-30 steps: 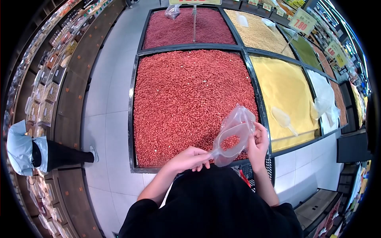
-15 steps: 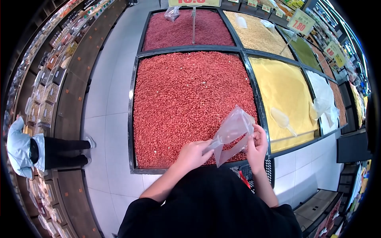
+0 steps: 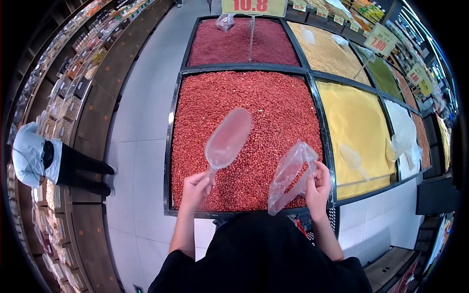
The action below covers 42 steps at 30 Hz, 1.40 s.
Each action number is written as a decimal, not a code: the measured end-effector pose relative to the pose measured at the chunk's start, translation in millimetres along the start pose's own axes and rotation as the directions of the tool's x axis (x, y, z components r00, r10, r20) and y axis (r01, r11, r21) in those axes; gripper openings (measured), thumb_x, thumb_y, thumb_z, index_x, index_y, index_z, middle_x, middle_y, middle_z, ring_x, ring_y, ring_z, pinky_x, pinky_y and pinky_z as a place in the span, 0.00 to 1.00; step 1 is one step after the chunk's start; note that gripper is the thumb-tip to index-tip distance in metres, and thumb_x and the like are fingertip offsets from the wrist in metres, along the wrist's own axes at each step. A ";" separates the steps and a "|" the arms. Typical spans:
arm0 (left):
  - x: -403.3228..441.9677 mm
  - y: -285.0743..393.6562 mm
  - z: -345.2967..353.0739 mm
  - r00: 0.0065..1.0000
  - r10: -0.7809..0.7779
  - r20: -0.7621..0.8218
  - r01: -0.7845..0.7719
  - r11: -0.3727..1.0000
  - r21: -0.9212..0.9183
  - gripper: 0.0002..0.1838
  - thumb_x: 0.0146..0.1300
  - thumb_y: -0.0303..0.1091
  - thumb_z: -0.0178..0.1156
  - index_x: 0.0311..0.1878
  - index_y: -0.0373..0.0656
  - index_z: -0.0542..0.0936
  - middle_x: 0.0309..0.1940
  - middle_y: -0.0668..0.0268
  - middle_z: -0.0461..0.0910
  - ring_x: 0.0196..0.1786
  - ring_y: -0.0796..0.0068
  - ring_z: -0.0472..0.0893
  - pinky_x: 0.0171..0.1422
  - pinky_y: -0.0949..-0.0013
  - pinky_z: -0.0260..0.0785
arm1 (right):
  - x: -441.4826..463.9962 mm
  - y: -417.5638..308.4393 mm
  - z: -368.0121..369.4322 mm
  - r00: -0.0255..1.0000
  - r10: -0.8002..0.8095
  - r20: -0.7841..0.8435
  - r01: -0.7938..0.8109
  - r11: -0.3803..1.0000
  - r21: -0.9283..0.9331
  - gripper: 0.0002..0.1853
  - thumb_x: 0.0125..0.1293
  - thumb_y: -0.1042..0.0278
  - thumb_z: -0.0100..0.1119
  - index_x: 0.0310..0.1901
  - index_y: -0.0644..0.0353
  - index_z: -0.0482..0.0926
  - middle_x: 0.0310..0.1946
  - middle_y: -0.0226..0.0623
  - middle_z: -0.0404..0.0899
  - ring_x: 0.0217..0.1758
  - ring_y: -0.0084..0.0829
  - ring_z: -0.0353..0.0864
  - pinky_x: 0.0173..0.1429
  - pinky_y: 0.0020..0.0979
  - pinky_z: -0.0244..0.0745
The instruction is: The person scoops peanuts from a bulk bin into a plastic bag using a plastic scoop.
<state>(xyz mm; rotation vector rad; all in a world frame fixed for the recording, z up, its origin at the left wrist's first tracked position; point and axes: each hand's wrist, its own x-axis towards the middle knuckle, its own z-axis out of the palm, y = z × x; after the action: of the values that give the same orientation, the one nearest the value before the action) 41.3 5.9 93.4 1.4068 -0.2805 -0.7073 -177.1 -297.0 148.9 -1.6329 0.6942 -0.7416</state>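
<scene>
My left hand (image 3: 197, 189) is closed round the handle of a clear plastic scoop (image 3: 228, 138). The scoop is held over a bin of red peanuts (image 3: 264, 102), and no peanuts show in its bowl. My right hand (image 3: 318, 185) pinches the rim of a clear plastic bag (image 3: 288, 178), which hangs over the bin's near right corner with its mouth partly apart. Red peanuts show through the bag's film; whether any lie inside it I cannot tell.
A bin of yellow grain (image 3: 349, 112) with another scoop (image 3: 352, 161) adjoins on the right. Behind are dark red beans (image 3: 220, 49) and a price sign (image 3: 254, 7). A person (image 3: 53, 154) stands at the left shelves (image 3: 88, 161).
My left hand has drawn the scoop away from the bag's mouth, to the left and up over the peanuts. My right hand keeps its hold on the bag. The view has shifted slightly.
</scene>
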 end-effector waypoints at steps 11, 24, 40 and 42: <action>102.9 -66.6 -64.6 0.806 0.242 -0.541 -0.087 0.951 0.296 0.14 0.73 0.34 0.64 0.48 0.31 0.87 0.22 0.77 0.76 0.25 0.90 0.71 0.27 0.77 0.62 | 5.1 1.8 1.8 0.999 -0.006 0.049 0.008 0.999 -0.033 0.21 0.73 0.85 0.51 0.66 0.64 0.71 0.31 0.23 0.68 0.26 0.11 0.68 0.29 0.16 0.62; 135.9 -87.9 -67.1 0.836 0.235 -0.497 -0.005 0.907 0.421 0.16 0.72 0.34 0.64 0.54 0.31 0.86 0.28 0.75 0.81 0.30 0.89 0.73 0.35 0.76 0.68 | 10.4 4.2 3.1 0.999 0.043 0.028 -0.043 0.999 -0.007 0.23 0.70 0.87 0.51 0.66 0.63 0.71 0.32 0.23 0.69 0.26 0.11 0.68 0.29 0.16 0.62; 132.5 -94.2 -65.0 0.878 0.162 -0.451 -0.014 0.950 0.312 0.11 0.72 0.34 0.65 0.42 0.34 0.88 0.22 0.75 0.78 0.21 0.89 0.71 0.25 0.77 0.60 | 17.6 2.4 10.6 0.997 0.054 0.052 -0.053 0.999 -0.006 0.23 0.69 0.88 0.52 0.65 0.64 0.72 0.32 0.23 0.68 0.28 0.11 0.67 0.31 0.15 0.62; 131.9 -90.2 -64.1 0.882 0.129 -0.454 -0.013 0.968 0.249 0.12 0.72 0.35 0.65 0.41 0.35 0.88 0.23 0.74 0.80 0.21 0.88 0.72 0.25 0.77 0.60 | 16.3 1.5 10.7 0.996 0.070 0.051 -0.071 0.997 0.009 0.23 0.68 0.88 0.53 0.65 0.64 0.72 0.33 0.22 0.67 0.30 0.10 0.66 0.33 0.15 0.61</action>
<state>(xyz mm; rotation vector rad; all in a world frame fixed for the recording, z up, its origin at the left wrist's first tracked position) 153.8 -22.4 -33.8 1.7418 -0.0339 -0.2577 -158.7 -303.3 147.5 -1.6035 0.7068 -0.6506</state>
